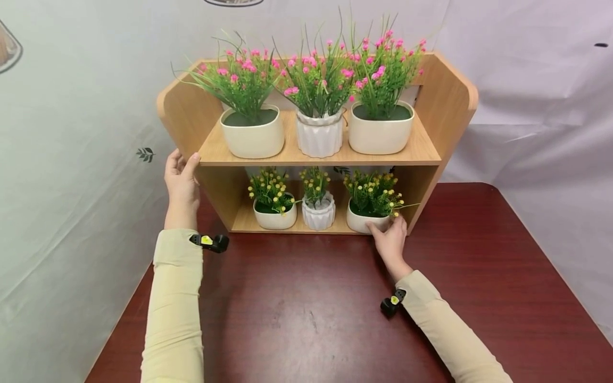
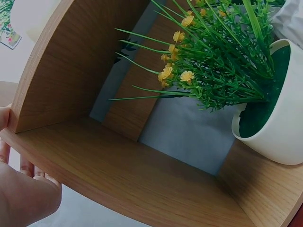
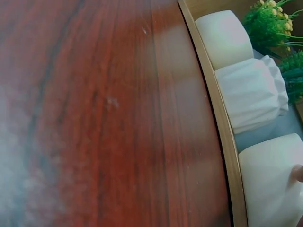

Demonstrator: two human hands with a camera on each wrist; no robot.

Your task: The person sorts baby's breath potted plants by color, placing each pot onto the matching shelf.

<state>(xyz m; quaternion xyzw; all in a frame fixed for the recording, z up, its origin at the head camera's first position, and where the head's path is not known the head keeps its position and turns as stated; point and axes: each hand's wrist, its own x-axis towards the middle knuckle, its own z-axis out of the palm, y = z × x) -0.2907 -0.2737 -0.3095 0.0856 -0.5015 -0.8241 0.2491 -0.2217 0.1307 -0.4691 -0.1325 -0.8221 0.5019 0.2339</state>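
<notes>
A two-tier wooden shelf (image 1: 316,160) stands on the table. My left hand (image 1: 182,181) grips its left side panel level with the upper board; in the left wrist view the thumb lies on the panel's front edge, the fingers outside. With my right hand (image 1: 391,239) I hold the white oval flowerpot (image 1: 360,221) with yellow flowers at the right end of the lower tier. My thumb presses the pot's front; the other fingers are partly hidden at its right side. Left of it stand a fluted white pot (image 1: 318,215) and another oval pot (image 1: 275,219), both with yellow flowers.
On the upper tier are an oval pot (image 1: 254,135), a fluted pot (image 1: 319,135) and a second oval pot (image 1: 381,133), all with pink flowers and long grass blades. The dark red table (image 1: 297,308) extends in front. Pale cloth (image 1: 541,96) hangs behind and beside it.
</notes>
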